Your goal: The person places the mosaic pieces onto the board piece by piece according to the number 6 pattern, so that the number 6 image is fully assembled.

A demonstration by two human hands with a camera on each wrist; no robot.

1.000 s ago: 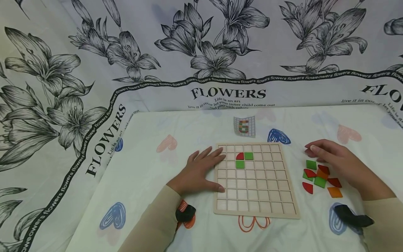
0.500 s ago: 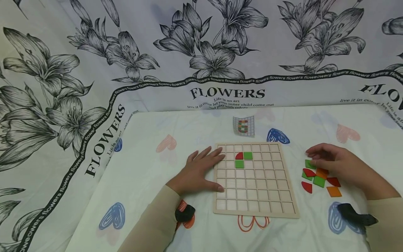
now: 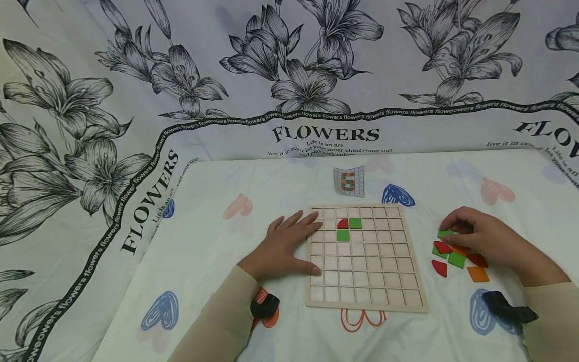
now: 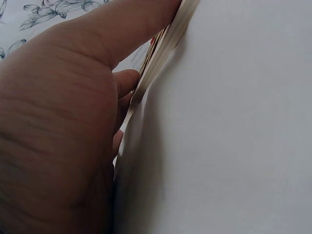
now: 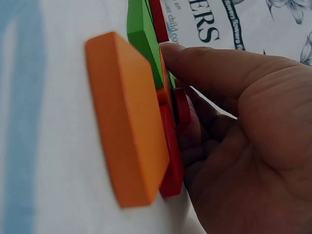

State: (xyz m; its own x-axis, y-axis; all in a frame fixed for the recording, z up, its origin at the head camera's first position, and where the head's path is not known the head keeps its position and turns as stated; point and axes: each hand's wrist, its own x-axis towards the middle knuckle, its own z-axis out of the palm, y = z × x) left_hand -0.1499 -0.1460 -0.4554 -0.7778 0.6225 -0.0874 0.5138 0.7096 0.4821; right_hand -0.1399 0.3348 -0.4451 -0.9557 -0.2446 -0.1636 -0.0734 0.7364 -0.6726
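Note:
My left hand (image 3: 285, 246) lies with spread fingers along the left edge of a wooden grid board (image 3: 375, 276), thumb and fingertips touching its frame. In the left wrist view the board's edge (image 4: 163, 56) meets that thumb. Set in the grid are a red quarter-circle tile (image 3: 344, 223) and two green square tiles, one beside it (image 3: 355, 223) and one below. My right hand (image 3: 481, 239) bends over a loose pile of tiles, thumb and forefinger pinching a green square tile (image 3: 445, 234). Its palm partly hides red and orange pieces.
Near the right hand lie an orange square tile (image 3: 478, 274), a red quarter-circle (image 3: 439, 268) and a green square (image 3: 457, 260). A small card with a coloured grid pattern (image 3: 349, 181) lies behind the board. A flower-printed cloth (image 3: 312, 65) hangs beyond the table.
My right hand has come down onto the pile, and its thumb and forefinger have closed on the far green tile. The left hand and the board stay where they were.

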